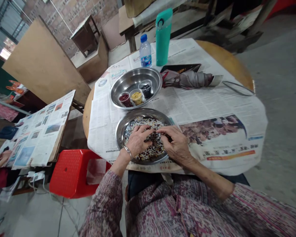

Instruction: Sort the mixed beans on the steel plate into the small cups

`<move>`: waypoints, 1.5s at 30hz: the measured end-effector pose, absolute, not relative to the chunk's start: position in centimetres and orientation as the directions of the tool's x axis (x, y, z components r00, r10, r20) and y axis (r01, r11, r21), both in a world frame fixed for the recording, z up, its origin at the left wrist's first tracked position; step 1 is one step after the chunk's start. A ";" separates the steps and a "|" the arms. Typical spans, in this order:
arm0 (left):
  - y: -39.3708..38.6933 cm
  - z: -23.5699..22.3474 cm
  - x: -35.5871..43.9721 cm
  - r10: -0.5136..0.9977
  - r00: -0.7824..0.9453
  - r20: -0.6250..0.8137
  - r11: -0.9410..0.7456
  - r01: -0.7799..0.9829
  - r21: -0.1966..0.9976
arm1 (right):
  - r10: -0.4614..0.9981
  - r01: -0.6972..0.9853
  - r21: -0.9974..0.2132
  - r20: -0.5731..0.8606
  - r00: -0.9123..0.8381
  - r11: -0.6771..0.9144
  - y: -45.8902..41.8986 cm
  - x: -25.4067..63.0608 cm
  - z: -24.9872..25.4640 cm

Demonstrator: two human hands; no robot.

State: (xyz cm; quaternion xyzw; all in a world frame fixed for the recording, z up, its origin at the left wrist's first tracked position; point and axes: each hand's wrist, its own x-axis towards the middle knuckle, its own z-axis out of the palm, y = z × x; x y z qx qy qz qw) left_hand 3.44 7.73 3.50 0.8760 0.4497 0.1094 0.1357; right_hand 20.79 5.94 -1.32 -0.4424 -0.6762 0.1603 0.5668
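Observation:
A shallow steel basin (118,131) in front of me holds a spread mix of pale grains and dark beans (148,154). My left hand (139,140) reaches over its left half, with thumb and forefinger apart just above the mix. From the right, my right hand (175,143) bends over the basin's rim, forefinger pointing toward the left hand and thumb apart from it. Nothing shows held in either hand, though some fingertips are hidden. Behind, a second steel basin (115,84) holds clear cups of red beans (125,99), yellow beans (136,97) and black beans (146,89).
Newspaper (224,102) covers the round table. A water bottle (145,52), a green bottle (164,38), a dark flat case (185,68) and a folded umbrella (187,79) stand or lie beyond the basins. A red stool (69,171) is at left; another person's arm (0,163) shows farther left.

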 end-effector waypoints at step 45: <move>8.7 4.3 2.2 0.953 0.302 0.007 -0.291 0.915 0.278 | 0.790 0.416 -0.725 0.612 0.026 0.548 5.9 20.8 -0.9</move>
